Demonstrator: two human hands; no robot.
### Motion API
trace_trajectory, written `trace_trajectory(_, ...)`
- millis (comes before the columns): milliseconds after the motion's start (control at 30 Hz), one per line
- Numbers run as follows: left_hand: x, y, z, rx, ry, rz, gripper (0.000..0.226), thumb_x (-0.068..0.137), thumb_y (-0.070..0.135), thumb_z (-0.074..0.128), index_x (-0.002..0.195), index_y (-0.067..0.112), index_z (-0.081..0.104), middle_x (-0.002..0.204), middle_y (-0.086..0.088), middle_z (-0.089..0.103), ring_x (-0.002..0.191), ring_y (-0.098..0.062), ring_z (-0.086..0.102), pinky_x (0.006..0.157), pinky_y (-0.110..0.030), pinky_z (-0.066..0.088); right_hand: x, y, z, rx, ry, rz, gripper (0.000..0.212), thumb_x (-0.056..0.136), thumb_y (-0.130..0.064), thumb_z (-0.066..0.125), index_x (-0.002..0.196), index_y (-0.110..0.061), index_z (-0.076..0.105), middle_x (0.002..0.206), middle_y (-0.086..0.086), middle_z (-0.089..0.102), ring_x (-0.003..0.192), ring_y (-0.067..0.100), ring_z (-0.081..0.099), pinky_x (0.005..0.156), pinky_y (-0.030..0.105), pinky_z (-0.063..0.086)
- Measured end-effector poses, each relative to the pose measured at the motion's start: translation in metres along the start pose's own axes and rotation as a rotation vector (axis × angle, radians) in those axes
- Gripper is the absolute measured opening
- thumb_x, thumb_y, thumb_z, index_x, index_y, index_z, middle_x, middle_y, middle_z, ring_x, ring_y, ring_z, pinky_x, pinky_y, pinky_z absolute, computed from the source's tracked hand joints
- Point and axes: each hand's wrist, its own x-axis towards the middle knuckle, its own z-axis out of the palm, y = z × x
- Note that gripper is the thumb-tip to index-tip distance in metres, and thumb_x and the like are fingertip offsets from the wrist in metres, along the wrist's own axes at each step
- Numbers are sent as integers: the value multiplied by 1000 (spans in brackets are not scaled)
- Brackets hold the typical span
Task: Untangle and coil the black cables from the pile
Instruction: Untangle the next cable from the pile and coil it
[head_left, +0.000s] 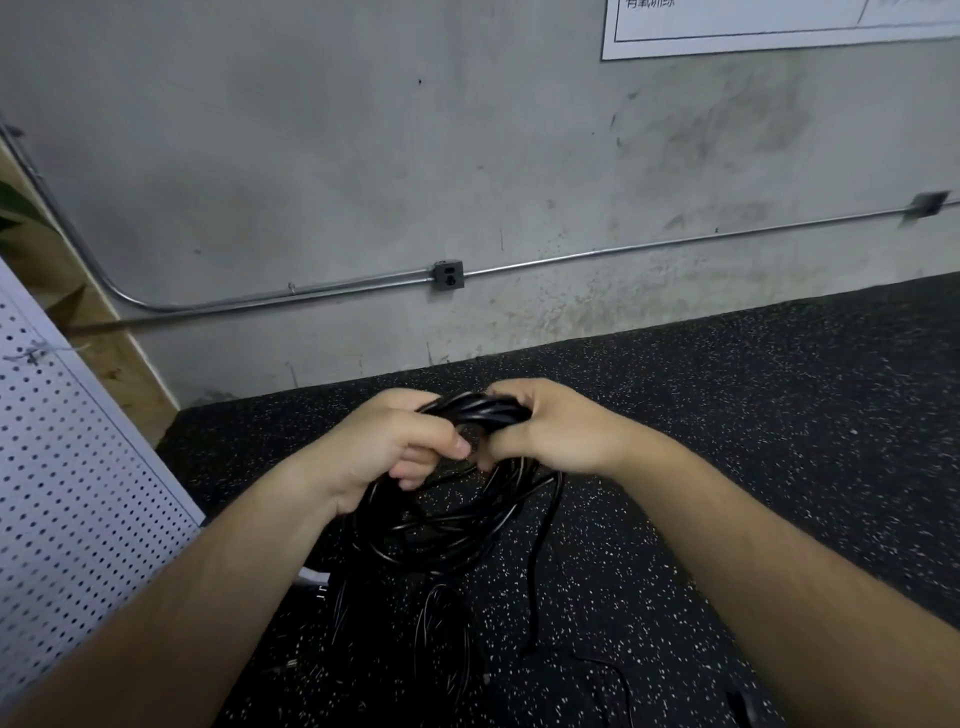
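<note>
A coil of black cable (447, 525) hangs in front of me above the floor. My left hand (384, 447) grips the coil's upper left part, fingers curled round the strands. My right hand (550, 426) grips the top of the same coil from the right. One loose strand (540, 561) trails from the coil down to the floor. Below, a pile of more black cables (415, 639) lies on the dark speckled floor, hard to tell apart against it.
A white perforated panel (67, 467) leans at the left. The grey concrete wall carries a metal conduit (623, 252) and an outlet box (448, 275). A white object (314, 576) peeks out beside my left forearm. Speckled rubber floor (753, 395) spreads to the right.
</note>
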Motion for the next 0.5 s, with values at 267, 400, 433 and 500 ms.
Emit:
trace_trajectory(267,14,-4,4,-294,263,163,35,74,8,72,50,24,53,48,5,27,40,-10,28,43,-24,29,3,-7,5,823,-75,32,15,90,-3,67,105,-1,68,75,7,66,71,18,69,96,47,57)
trace_trajectory(400,15,-11,4,-239,191,88,21,93,9,66,74,13,59,58,-2,40,50,-17,44,60,-39,52,9,-15,8,781,116,49,8,90,-3,70,97,-5,66,64,-4,55,46,5,40,48,22,42)
trace_trajectory(433,13,-11,6,-200,170,63,12,93,12,67,84,9,61,60,-4,44,52,-20,49,71,-46,55,9,-16,4,711,146,75,10,89,-5,73,97,-7,68,65,-4,57,45,4,41,46,21,38)
trace_trajectory(500,9,-10,5,-120,149,31,19,89,14,75,102,5,65,66,-8,56,61,-26,61,80,-53,55,9,-14,-1,562,128,124,8,88,-9,75,93,-13,72,64,-6,59,44,4,43,47,23,38)
